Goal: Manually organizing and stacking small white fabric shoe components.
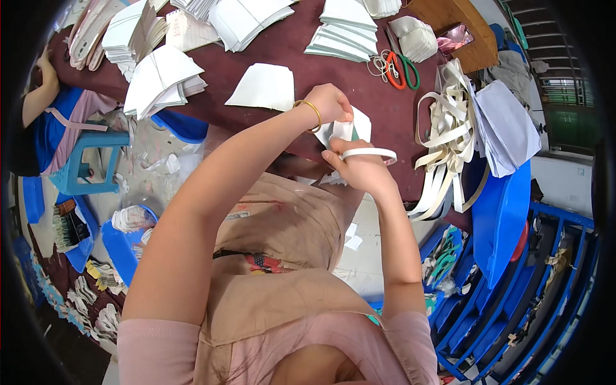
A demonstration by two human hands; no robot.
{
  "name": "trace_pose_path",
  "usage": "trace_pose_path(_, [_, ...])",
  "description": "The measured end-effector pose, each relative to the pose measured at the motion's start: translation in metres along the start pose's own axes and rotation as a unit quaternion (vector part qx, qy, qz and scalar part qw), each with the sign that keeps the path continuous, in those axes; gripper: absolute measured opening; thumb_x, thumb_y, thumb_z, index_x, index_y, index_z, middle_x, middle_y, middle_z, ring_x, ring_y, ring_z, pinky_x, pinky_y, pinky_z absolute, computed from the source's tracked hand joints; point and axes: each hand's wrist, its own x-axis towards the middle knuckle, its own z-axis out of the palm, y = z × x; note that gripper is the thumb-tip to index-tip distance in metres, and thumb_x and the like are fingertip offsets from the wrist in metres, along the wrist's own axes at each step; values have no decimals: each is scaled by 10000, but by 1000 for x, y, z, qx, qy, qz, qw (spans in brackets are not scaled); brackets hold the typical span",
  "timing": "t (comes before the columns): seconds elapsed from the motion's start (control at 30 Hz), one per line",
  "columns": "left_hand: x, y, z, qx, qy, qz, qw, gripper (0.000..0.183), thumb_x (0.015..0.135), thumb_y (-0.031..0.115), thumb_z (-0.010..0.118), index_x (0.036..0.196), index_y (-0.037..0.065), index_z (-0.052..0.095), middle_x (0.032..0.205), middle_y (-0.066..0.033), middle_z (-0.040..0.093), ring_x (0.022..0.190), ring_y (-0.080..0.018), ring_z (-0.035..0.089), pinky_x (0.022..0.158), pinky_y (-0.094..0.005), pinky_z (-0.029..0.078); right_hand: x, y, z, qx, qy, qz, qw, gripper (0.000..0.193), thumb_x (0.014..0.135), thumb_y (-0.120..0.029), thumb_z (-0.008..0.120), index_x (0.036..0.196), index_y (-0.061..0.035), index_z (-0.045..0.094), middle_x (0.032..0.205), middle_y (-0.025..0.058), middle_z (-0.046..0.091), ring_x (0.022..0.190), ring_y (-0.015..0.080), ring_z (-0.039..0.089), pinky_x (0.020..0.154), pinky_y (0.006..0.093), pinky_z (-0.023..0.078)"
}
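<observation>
Both of my hands are closed on a small white piece with a green patch (356,133), at the table's near edge. My left hand (330,104), with a gold bangle at its wrist, pinches the piece from the upper left. My right hand (363,168) grips its lower side. A narrow white band (375,152) loops over the right hand's fingers; whether it is held or worn I cannot tell. A single white curved-edge panel (263,88) lies flat on the table, left of my left hand.
Stacks of white panels (163,80) line the dark red table (282,135). Red- and green-handled scissors (403,70) lie at the back right. Cream straps (446,131) hang over the right edge, near a blue rack (513,308). Another person's arm (40,96) shows far left by a blue stool (86,160).
</observation>
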Motion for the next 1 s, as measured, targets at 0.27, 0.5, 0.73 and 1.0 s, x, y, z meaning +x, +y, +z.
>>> trace_pose_path(0.27, [-3,6,1,2,-24,-2,1000,139,719,99,749,845,43,732,835,-85,685,814,-155,628,777,-287,480,-24,-1,-1,19,-17,-13,1000,237,887,-265,532,824,-37,516,708,217,575,728,431,563,640,500,431])
trace_pose_path(0.5, [0,1,1,-6,-25,9,1000,139,719,94,744,847,41,732,826,-89,685,804,-148,626,771,-285,481,-42,4,5,93,6,-24,995,312,895,-253,553,738,-13,432,619,187,469,592,390,445,535,421,376])
trace_pose_path(0.73, [0,0,3,-3,-21,5,1000,146,720,110,745,847,41,732,830,-90,687,800,-150,627,772,-279,480,-54,9,15,169,-4,-45,985,341,895,-234,561,703,-3,400,577,151,420,527,287,384,499,379,357])
trace_pose_path(1.0, [8,2,2,-13,-26,7,1000,186,748,152,731,893,36,723,847,-92,684,808,-152,625,767,-280,481,-115,-30,57,224,-257,-43,939,205,858,-235,607,790,-45,576,684,142,549,625,318,556,571,398,460])
